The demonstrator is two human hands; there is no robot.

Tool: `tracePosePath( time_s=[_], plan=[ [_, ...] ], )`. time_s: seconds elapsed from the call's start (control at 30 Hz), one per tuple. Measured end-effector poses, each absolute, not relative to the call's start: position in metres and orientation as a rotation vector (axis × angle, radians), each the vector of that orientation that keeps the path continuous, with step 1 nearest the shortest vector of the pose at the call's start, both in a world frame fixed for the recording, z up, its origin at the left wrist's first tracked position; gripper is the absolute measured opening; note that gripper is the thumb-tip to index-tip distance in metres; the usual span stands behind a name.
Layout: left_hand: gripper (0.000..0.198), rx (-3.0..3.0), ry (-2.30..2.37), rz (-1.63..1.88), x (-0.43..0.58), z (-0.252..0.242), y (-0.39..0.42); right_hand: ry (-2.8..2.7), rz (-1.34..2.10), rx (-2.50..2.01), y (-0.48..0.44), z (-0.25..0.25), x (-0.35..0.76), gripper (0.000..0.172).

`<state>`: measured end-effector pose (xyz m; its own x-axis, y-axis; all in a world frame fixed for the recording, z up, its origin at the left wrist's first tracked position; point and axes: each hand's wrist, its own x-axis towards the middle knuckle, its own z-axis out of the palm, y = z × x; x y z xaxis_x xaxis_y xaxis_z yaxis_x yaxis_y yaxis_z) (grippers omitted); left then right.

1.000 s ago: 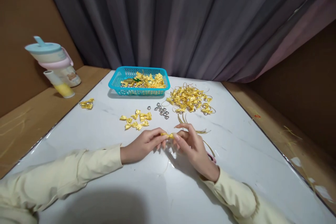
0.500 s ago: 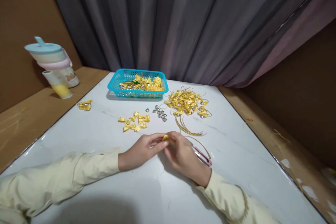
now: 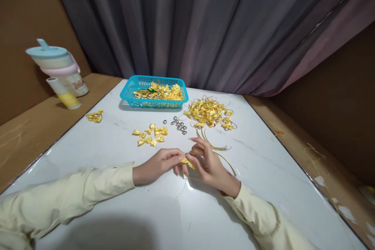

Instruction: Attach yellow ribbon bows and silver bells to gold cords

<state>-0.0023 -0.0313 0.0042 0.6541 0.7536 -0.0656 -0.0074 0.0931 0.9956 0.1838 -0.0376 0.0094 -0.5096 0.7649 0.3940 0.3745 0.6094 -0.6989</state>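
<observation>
Between my two hands is a small yellow ribbon bow (image 3: 189,162), held just above the white table. My left hand (image 3: 162,164) pinches its left side between thumb and fingers. My right hand (image 3: 209,164) has thumb and index finger closed at the bow's upper right, the other fingers raised; a small greyish bit shows at these fingertips, too small to make out. Beyond my hands lie several loose yellow bows (image 3: 149,134), a cluster of silver heart-shaped beads (image 3: 179,125) and a bundle of gold cords (image 3: 212,144).
A blue plastic basket (image 3: 155,104) holds bows and beads at the back. Right of it is a heap of finished-looking bows with cords (image 3: 208,111). A bow piece (image 3: 95,116) lies at left, near a tumbler (image 3: 63,70) and a yellow thread spool (image 3: 68,99).
My right hand has turned and opened out its outer fingers, uncovering more of the bow. The pink-handled tool beside it is now mostly hidden behind my right hand.
</observation>
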Motion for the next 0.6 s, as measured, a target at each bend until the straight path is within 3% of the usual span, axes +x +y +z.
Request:
tracePosePath(
  time_s=[0.27,0.6],
  plan=[
    [0.026,1.370,0.728,0.570,-0.001,0.009,-0.033,-1.782,1.167,-0.974,-0.047,0.014,0.172,0.035],
    [0.027,1.305,0.727,0.564,-0.001,0.007,-0.028,-1.449,1.290,-1.004,-0.028,0.014,0.187,0.041]
  ],
)
